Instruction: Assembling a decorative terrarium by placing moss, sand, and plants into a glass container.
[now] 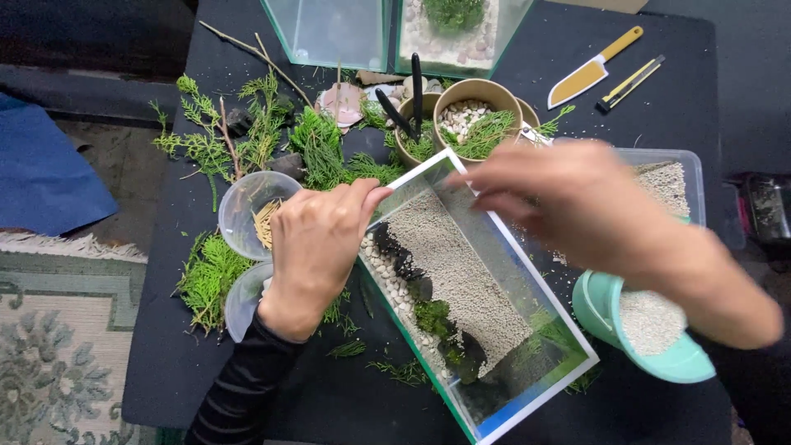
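A small rectangular glass tank [494, 330] lies tilted on the black table [329, 404], its open top turned toward the camera. Inside it, a slope of pale grainy sand [457, 272] meets a line of dark stones [412, 276] with bits of green moss [432, 315], and white pebbles [394, 288] run along the near wall.

The left hand [317, 247] grips the tank's upper left corner, fingers curled over the glass edge and thumb pointing toward the rim. The right hand [568, 206] hovers over the tank's far long edge, blurred by motion; its fingers look drawn together, but I cannot tell whether they pinch anything.

Beside the right wrist stands a mint-green scoop [659, 363] filled with sand, in front of a clear plastic tub [684, 177] of the same sand. Left of the left hand sits a clear plastic cup [243, 210] (holding pale straw-like bits), among scattered cedar sprigs [214, 276]. Farther back stand brown paper cups [478, 111] with pebbles and greenery, a yellow-handled knife [589, 72], and a larger glass tank [329, 33].
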